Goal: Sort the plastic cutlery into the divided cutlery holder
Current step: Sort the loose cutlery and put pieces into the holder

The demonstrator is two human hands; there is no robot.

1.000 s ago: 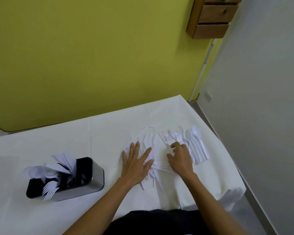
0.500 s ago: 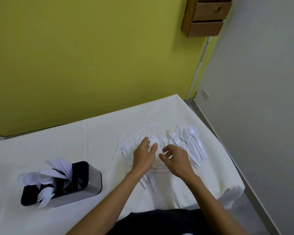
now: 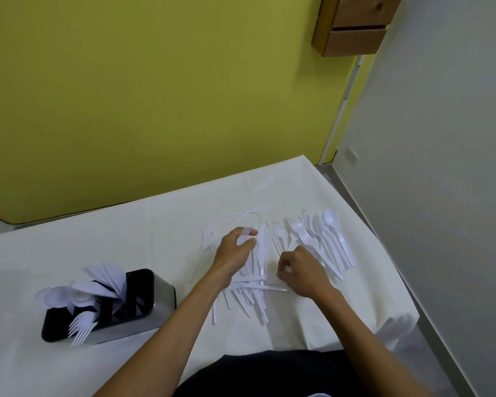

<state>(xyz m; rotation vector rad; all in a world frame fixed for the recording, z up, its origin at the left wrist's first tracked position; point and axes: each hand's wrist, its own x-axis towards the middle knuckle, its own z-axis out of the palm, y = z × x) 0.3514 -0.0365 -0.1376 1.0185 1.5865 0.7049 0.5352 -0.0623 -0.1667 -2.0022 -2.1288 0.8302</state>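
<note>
- Setting: worktop (image 3: 155,239) covered by a white cloth, set in a corner between a yellow-green wall and a grey wall; wooden drawer unit (image 3: 355,24) mounted high on the wall, far beyond both grips.
- Left grip (image 3: 235,247): fingers and thumb curled tight round a handful of white cutlery (image 3: 245,238), raised slightly above the pile.
- Right grip (image 3: 301,267): just right of the left grip, knuckles up, fingers curled low against the cloth; cannot tell whether anything is held between them.
- Loose cutlery pile (image 3: 249,299): white plastic, directly under and between the two grips, handles fanning toward the person.
- Row of forks and spoons (image 3: 327,239): side by side, just right of and beyond the right grip.
- Thin white sticks (image 3: 232,215): lying just beyond the left grip.
- Cutlery holder (image 3: 161,299): black interior, steel wall, well to the left of the left grip and nearer the person; forks (image 3: 80,329) project from its near-left end, spoon bowls (image 3: 58,296) and flat white pieces (image 3: 109,277) from the sections behind.
</note>
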